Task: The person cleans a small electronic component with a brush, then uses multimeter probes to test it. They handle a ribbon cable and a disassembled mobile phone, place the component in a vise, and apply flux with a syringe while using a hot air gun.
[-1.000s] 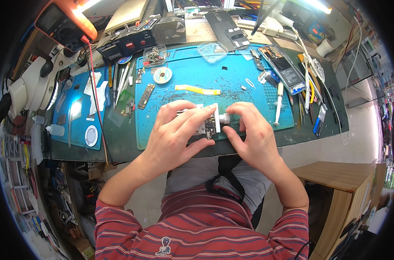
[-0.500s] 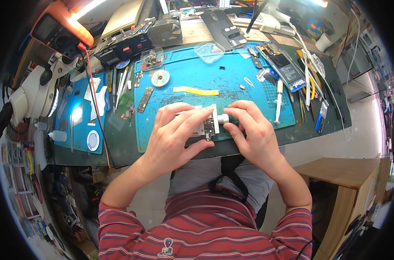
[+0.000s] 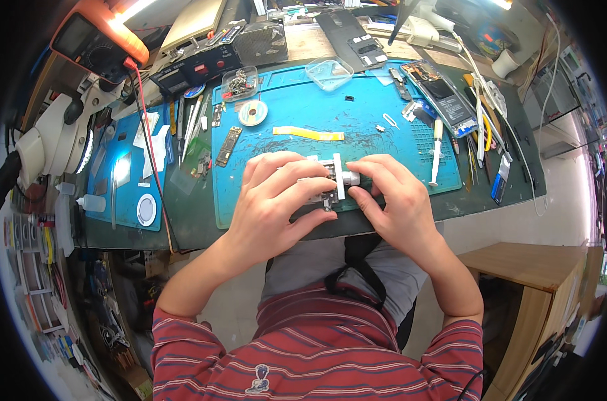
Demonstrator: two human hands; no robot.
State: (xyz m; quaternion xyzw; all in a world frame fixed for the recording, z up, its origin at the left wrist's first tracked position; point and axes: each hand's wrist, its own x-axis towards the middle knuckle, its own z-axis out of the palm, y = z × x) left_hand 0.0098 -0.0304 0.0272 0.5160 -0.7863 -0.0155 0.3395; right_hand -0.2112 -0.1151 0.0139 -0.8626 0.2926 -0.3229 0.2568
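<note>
A small metal clamp fixture [image 3: 339, 175] rests at the front edge of the blue mat, with a dark circuit board [image 3: 331, 200] in or against it. My left hand [image 3: 273, 197] curls over the fixture from the left, fingers on top and thumb on the near side, covering much of it. My right hand [image 3: 398, 198] pinches the round silver knob [image 3: 351, 178] on the fixture's right side between thumb and index finger. Beyond the hands lies a yellow flex cable [image 3: 308, 134].
The blue mat [image 3: 250, 150] carries a solder wire spool [image 3: 252, 113], a long circuit board [image 3: 229, 146] and a syringe [image 3: 437, 154]. An opened phone [image 3: 440, 97] and hand tools lie to the right. At the left are a microscope [image 3: 53, 137] and an orange multimeter [image 3: 99, 40].
The view has shifted slightly. My left fingers have moved over the circuit board and cover more of it. My right hand still pinches the knob.
</note>
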